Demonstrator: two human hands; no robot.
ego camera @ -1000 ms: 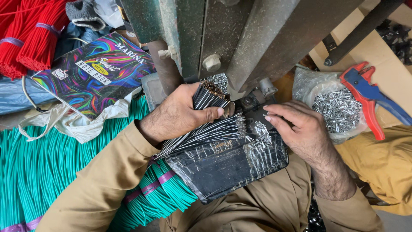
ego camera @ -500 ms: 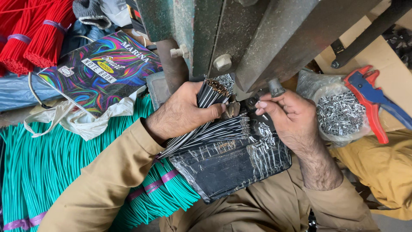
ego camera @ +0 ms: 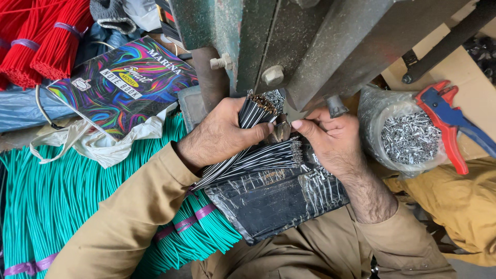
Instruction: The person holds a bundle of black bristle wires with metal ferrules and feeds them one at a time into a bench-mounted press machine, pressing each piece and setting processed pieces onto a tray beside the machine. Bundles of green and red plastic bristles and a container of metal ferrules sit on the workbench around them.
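Red wires [ego camera: 49,39]: bundles at top left, cut off by the frame edge.
Green wires [ego camera: 62,201]: a broad banded bundle, partly hidden under the sleeve.
Notebook [ego camera: 121,85]: swirl-patterned cover, lying above a white bag [ego camera: 93,144].
Left hand [ego camera: 219,137]: fingers wrapped around a bundle of black wires [ego camera: 248,142]; thumb pressed across it.
Black wires: long axis runs from lower left up to upper right, bare copper tips pointing toward the grey press [ego camera: 310,46]; lower ends hidden behind the wrist.
Right hand [ego camera: 330,142]: fingertips pinched together just under the press, probably on one small terminal, too small to tell.
Bag of metal terminals [ego camera: 408,137]: right, beside red-and-blue pliers [ego camera: 452,121].
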